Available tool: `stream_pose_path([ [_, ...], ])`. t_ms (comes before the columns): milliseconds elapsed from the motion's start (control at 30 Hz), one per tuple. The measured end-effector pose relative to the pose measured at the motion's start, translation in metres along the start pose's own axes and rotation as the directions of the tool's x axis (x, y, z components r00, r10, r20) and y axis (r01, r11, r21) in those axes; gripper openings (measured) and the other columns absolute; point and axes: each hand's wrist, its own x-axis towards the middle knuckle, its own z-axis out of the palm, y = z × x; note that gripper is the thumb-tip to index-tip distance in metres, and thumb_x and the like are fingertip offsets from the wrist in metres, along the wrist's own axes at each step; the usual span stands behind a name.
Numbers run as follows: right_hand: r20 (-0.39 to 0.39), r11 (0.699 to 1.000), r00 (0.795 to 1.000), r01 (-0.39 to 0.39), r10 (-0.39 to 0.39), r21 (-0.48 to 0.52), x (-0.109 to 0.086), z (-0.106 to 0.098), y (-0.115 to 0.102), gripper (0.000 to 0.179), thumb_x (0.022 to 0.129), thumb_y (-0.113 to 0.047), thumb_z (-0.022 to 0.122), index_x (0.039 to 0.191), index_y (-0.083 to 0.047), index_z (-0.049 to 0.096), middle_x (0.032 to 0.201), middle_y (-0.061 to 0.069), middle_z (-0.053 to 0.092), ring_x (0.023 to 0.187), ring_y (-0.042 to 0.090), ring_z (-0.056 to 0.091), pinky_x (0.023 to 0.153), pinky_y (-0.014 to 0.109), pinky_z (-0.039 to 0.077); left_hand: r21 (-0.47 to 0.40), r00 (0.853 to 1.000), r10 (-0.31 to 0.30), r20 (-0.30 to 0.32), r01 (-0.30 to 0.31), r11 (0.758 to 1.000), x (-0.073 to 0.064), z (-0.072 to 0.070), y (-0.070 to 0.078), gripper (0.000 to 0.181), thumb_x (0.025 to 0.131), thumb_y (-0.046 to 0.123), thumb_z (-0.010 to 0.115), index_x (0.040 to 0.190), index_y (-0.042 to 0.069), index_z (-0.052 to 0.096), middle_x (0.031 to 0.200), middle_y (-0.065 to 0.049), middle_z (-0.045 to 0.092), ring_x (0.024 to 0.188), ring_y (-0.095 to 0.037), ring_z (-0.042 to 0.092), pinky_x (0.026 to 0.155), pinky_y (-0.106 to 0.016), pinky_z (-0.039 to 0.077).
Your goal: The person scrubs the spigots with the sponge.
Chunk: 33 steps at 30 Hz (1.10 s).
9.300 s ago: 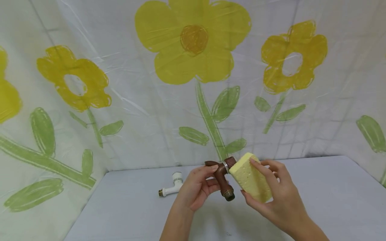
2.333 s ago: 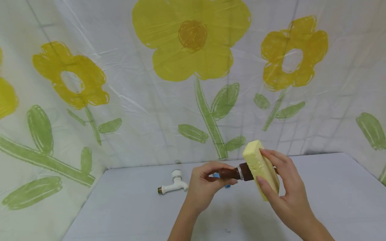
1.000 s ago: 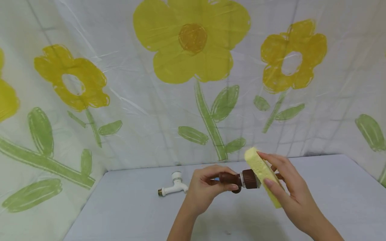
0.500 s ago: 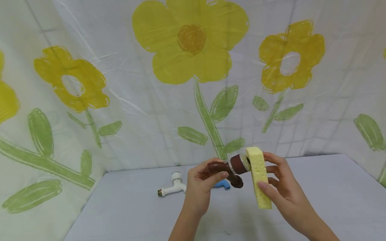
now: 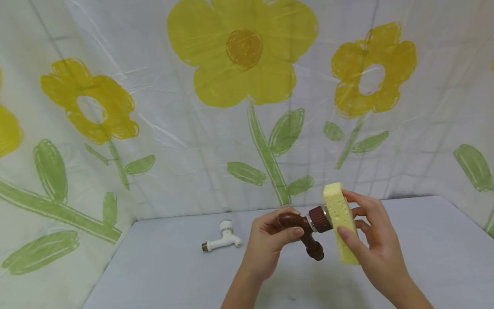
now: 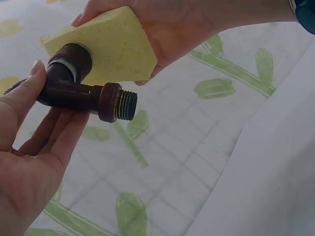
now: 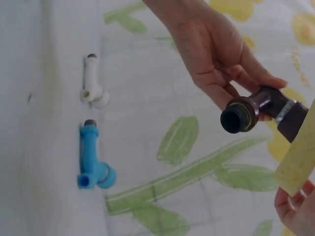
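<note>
My left hand (image 5: pixel 266 244) grips a dark brown faucet (image 5: pixel 306 236) by its spout end, thumb on the near side. The faucet's ribbed knob points right, and a threaded inlet shows in the left wrist view. In my right hand (image 5: pixel 380 240) is a yellow sponge (image 5: pixel 341 223), pinched between thumb and fingers. Its broad face touches the end of the knob (image 6: pixel 74 56). Both things are held above the table. Some right-hand fingers are hidden behind the sponge.
A white faucet (image 5: pixel 224 238) with a brass thread lies on the pale table (image 5: pixel 162 274) to the left. A blue faucet (image 7: pixel 91 152) lies beside it, hidden behind my left hand in the head view. A flower-printed curtain (image 5: pixel 173 171) hangs behind.
The faucet has been turned and tilted several ways in my left hand. Over the last half second both hands shifted slightly right, with the sponge staying against the knob's end.
</note>
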Motion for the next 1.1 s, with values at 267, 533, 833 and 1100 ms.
stream_pose_path([
  [267, 0.112, 0.992, 0.986, -0.121, 0.122, -0.021, 0.001, -0.01, 0.004, 0.06, 0.096, 0.014, 0.057, 0.152, -0.008, 0.054, 0.138, 0.004, 0.053, 0.1, 0.014, 0.053, 0.058, 0.026, 0.049, -0.015, 0.995, -0.06, 0.08, 0.062, 0.998, 0.0, -0.004, 0.001, 0.023, 0.097, 0.004, 0.071, 0.111, 0.021, 0.076, 0.099, 0.007, 0.075, 0.089, -0.008, 0.073, 0.084, -0.029, 0.064],
  [533, 0.159, 0.988, 0.976, -0.147, 0.151, -0.034, 0.004, -0.013, 0.004, 0.053, 0.101, 0.01, 0.054, 0.151, -0.01, 0.055, 0.139, 0.0, 0.055, 0.101, 0.014, 0.054, 0.053, 0.03, 0.048, -0.114, 0.968, -0.099, 0.229, 0.128, 0.985, -0.001, -0.008, 0.001, 0.019, 0.103, 0.012, 0.067, 0.12, 0.02, 0.071, 0.104, 0.004, 0.073, 0.088, -0.015, 0.077, 0.083, -0.031, 0.064],
  [833, 0.131, 0.969, 0.965, -0.214, 0.229, -0.121, 0.003, -0.015, 0.022, 0.05, 0.106, -0.001, 0.053, 0.151, -0.023, 0.055, 0.135, -0.011, 0.054, 0.097, 0.009, 0.056, 0.048, 0.028, 0.05, -0.197, 0.953, -0.078, 0.293, 0.14, 0.97, -0.002, -0.004, -0.003, 0.02, 0.107, 0.025, 0.066, 0.125, 0.018, 0.067, 0.101, 0.001, 0.073, 0.09, -0.017, 0.078, 0.084, -0.033, 0.064],
  [1100, 0.122, 0.954, 0.951, -0.267, 0.284, -0.138, 0.008, -0.024, 0.025, 0.048, 0.109, -0.008, 0.055, 0.155, -0.021, 0.053, 0.132, -0.009, 0.053, 0.097, 0.009, 0.057, 0.055, 0.028, 0.056, -0.182, 0.952, -0.207, 0.224, 0.25, 0.951, -0.003, 0.005, 0.001, 0.028, 0.112, 0.03, 0.055, 0.136, 0.017, 0.057, 0.096, -0.002, 0.071, 0.087, -0.016, 0.078, 0.086, -0.035, 0.063],
])
